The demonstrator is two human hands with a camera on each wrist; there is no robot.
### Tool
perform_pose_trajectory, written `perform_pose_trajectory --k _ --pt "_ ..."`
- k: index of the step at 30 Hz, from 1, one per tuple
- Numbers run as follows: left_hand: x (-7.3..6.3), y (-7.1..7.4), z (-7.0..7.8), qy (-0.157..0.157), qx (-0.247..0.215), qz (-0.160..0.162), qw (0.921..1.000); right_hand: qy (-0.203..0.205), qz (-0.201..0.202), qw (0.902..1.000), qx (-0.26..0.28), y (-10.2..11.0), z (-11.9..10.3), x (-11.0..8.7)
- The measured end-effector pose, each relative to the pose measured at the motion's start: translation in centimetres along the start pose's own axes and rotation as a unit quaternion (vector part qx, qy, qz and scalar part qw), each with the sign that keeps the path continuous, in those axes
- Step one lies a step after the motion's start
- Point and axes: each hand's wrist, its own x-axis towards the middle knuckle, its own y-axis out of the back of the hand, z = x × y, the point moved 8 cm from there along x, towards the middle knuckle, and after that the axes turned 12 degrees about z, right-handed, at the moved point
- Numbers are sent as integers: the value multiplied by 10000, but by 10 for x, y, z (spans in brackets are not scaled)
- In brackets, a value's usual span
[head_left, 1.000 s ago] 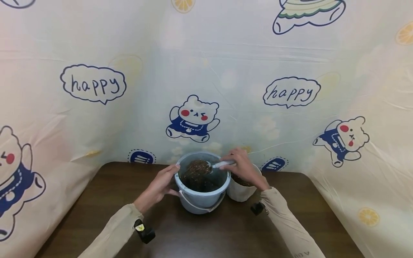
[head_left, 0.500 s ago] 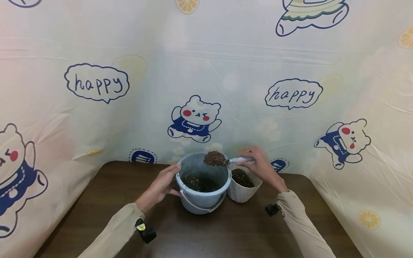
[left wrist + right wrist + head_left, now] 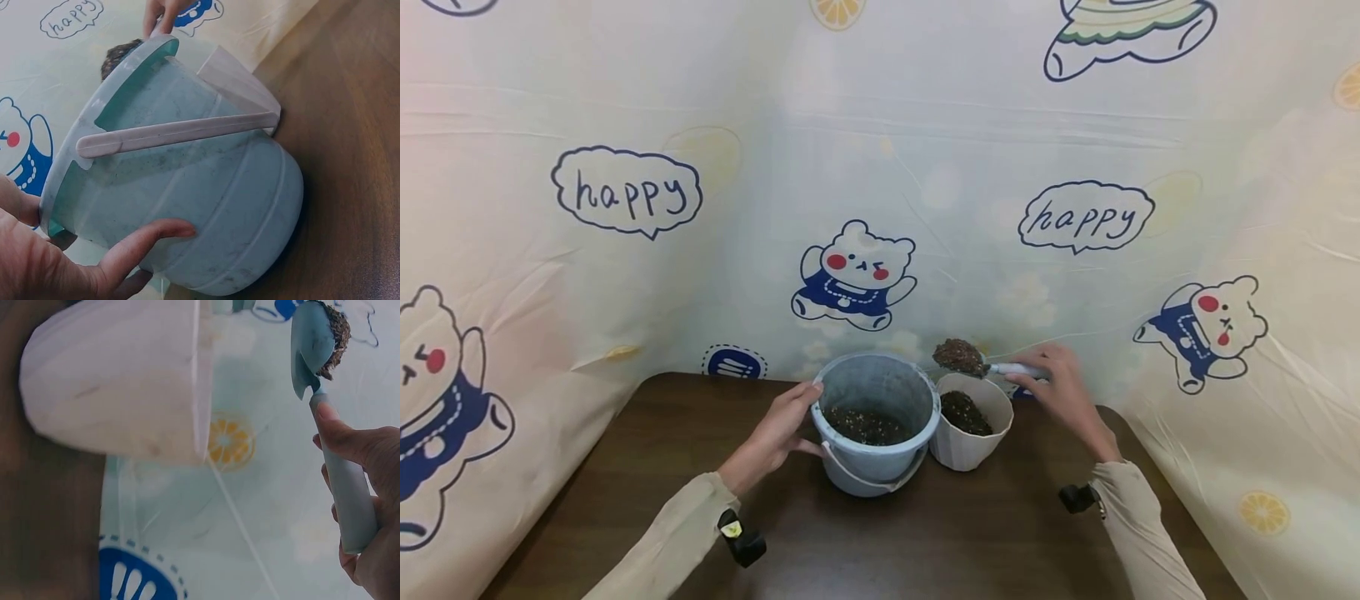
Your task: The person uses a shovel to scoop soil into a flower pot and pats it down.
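The blue bucket (image 3: 880, 460) stands gripped at nine o'clock by the left hand (image 3: 775, 429), fingers spread. The white pot (image 3: 958, 450) sits beside its three. The right hand (image 3: 1063, 387), fingers curled round the trowel (image 3: 1009, 368), has just swung the soil heap (image 3: 958, 355) out of the bucket to the pot's eleven o'clock.

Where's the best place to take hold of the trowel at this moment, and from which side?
By the handle, I'd say, coming from the person's right. It is long and straight and extends rightward from the blade, which is heaped with loose soil; taking hold there would likely spill the load.
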Motion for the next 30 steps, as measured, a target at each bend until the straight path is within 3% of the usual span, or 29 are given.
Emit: perform_pose_trajectory --k 6,14,18,24,30 --pt "0 -1 1 -39 4 24 10000 -61 285 9987 -415 13 16 -16" --pt "-2 -2 2 -53 46 28 10000 -276 462 9949 -849 15 27 -34" --pt "-3 -2 2 -38 53 14 10000 233 720 9904 -1161 16 20 -38" --pt "-1 -2 2 -2 78 23 10000 1119 1119 9744 -1594 17 7 -40" --pt "1 -2 2 -28 67 21 10000 1452 1060 9633 -1995 19 0 -38"
